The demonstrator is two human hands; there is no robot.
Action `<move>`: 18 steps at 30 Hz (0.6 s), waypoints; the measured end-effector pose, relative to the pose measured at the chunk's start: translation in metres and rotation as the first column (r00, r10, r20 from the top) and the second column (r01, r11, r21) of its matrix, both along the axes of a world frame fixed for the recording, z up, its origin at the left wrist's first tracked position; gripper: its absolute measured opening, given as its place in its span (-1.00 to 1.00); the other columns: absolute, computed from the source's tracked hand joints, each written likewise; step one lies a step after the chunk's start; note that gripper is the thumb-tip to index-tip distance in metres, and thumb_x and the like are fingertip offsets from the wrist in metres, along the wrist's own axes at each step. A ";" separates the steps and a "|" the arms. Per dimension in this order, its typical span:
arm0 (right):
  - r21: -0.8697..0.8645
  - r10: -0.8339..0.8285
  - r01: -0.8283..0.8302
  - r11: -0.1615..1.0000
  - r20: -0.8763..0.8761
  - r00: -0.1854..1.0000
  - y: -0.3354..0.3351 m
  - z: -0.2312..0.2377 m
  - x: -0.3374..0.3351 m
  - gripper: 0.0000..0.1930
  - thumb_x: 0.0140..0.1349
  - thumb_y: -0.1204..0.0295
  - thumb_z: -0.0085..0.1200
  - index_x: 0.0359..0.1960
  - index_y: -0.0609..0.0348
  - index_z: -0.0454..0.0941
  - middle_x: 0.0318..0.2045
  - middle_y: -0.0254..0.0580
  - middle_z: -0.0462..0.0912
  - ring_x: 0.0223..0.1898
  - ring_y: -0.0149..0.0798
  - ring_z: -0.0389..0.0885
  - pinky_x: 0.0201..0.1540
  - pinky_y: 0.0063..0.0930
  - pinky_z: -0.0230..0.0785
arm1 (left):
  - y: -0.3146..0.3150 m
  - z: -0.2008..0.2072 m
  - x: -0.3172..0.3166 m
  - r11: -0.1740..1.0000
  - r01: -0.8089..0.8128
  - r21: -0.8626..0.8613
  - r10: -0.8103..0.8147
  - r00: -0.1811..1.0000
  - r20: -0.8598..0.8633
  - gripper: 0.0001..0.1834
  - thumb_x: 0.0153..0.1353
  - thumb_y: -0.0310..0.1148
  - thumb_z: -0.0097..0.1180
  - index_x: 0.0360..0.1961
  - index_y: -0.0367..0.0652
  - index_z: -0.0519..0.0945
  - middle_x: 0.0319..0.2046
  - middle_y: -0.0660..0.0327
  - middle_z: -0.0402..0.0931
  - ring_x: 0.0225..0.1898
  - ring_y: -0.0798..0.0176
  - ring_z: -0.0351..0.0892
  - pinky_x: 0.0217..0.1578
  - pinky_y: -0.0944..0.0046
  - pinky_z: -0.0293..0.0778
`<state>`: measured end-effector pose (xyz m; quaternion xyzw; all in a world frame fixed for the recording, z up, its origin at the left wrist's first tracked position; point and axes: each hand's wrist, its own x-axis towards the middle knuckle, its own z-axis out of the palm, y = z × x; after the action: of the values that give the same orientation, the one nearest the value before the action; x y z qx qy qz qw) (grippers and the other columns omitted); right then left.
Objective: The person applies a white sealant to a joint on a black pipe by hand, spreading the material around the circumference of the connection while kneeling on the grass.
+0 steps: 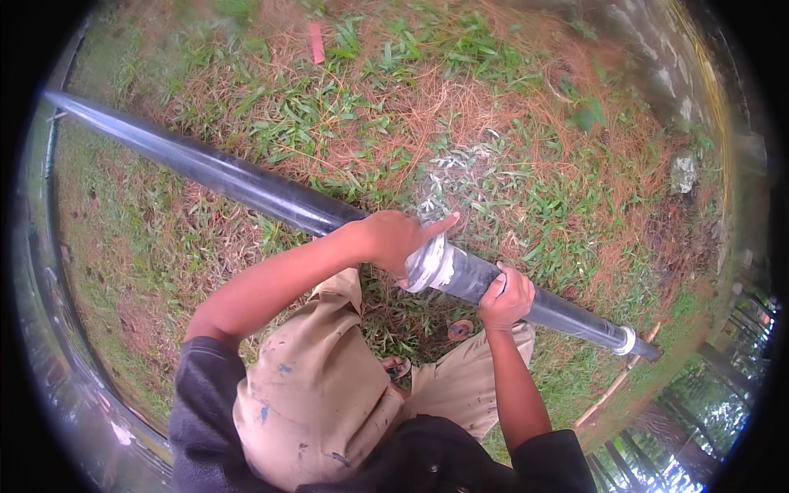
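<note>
One long black pipe runs across the view, from its far end at the upper left down to its other end at the lower right. It passes in front of the knees, over the grass; what carries its weight I cannot tell. The left stretch is dark and shiny, and no white layer shows on it. Beyond this stretch, higher up, one red strip lies on the ground.

Next comes the left hand, laid against the pipe at a white band. Its index finger is stretched out across the band's upper edge; the other fingers are bent and partly hidden, so I cannot tell if they grip. The band is already covered with white material, but the layer looks uneven and its right edge is ragged; I judge this part as well advanced, not neatly finished. Its underside is not visible.

Further right, the right hand is closed around the pipe, with the thumb on the near side. Near the right end sits a white ring, which looks complete on its visible side. Between band and ring, the surface is mostly dark with greyish marks.
</note>
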<state>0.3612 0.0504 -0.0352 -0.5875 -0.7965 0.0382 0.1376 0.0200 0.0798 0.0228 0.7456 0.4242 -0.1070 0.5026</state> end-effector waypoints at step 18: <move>0.047 -0.013 0.014 0.999 -0.012 1.000 -0.002 0.001 0.000 -0.72 0.35 0.32 0.06 -0.09 0.04 0.81 -0.18 -0.18 0.83 -0.08 0.00 0.76 0.21 -0.07 0.45 | -0.021 0.025 0.009 0.981 0.021 0.195 -0.028 0.999 0.035 0.66 -0.08 0.02 0.76 0.83 0.21 -0.27 0.35 -0.55 0.41 0.48 -0.54 0.39 0.54 -0.29 0.28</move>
<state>0.3616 0.0489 -0.0340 -0.5892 -0.7924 0.0218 0.1565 0.0287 0.0584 0.0481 0.7984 0.4138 -0.0570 0.4337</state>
